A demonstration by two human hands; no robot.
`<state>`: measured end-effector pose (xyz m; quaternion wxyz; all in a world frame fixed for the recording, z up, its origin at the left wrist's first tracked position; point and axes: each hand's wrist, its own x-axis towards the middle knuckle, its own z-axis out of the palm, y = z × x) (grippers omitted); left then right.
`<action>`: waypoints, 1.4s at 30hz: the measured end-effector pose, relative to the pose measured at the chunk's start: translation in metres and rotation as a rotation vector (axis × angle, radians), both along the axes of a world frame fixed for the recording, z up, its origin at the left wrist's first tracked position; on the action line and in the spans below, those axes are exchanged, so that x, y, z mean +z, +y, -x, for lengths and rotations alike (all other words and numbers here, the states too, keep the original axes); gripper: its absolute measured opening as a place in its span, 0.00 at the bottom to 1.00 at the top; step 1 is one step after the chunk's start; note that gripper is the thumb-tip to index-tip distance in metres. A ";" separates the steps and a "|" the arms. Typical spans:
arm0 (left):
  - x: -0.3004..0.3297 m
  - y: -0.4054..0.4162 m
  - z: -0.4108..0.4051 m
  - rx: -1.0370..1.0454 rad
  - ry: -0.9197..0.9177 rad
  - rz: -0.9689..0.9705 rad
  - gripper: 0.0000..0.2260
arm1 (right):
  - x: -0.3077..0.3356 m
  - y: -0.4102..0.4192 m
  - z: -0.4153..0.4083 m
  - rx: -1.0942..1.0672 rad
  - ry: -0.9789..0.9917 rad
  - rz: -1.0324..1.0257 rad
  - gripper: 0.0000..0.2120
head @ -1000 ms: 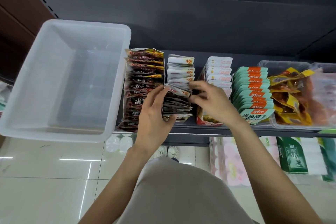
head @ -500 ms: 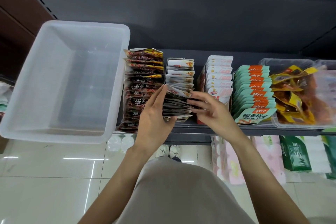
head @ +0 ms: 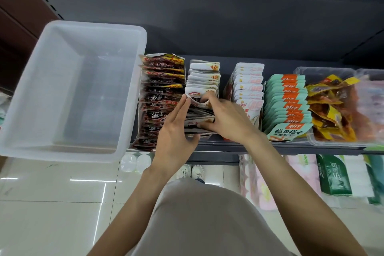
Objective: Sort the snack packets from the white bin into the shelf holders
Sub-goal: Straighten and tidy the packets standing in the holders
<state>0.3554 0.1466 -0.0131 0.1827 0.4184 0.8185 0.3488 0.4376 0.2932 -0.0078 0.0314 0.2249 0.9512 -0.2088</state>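
Far left on the shelf edge: one white bin [head: 68, 89], tilted toward the camera, nothing visible inside. Just right of it, four upright rows of snack packets in holders, then one clear tub at the far right.

First row: dark red packets [head: 160, 100], touching the bin's right wall, too tightly stacked for a sure count.

Left hand [head: 174, 131] reaching up from below, palm against the gap between first and second rows, fingers straight and close together, tips pressed flat on the left side of the white packets [head: 202, 81], thumb tucked under the front of that row.

Second row, the white packets, held between both hands; rear ones upright, front ones leaning forward and splayed.

Right hand [head: 226, 118] coming in from the right, fingers curled, tips pinching the front white packets from their right side.

Third row: white-and-pink packets [head: 248, 85], about eight tops showing. Fourth row: teal-and-orange packets [head: 286, 104], roughly eleven. Last: clear tub [head: 324, 72] with loose yellow-and-red packets, count unclear.
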 end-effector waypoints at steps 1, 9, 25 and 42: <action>0.000 0.000 -0.001 0.010 -0.006 -0.008 0.39 | 0.000 0.000 0.000 -0.001 -0.001 0.022 0.29; 0.001 0.002 -0.002 0.056 -0.009 -0.030 0.41 | 0.004 0.008 0.005 -0.141 0.046 0.363 0.31; 0.021 0.024 -0.019 0.055 -0.562 -0.100 0.31 | 0.002 -0.055 -0.016 -0.627 0.569 1.073 0.26; 0.015 0.035 -0.016 0.097 -0.385 -0.026 0.34 | 0.004 -0.026 -0.015 -0.479 0.553 0.607 0.23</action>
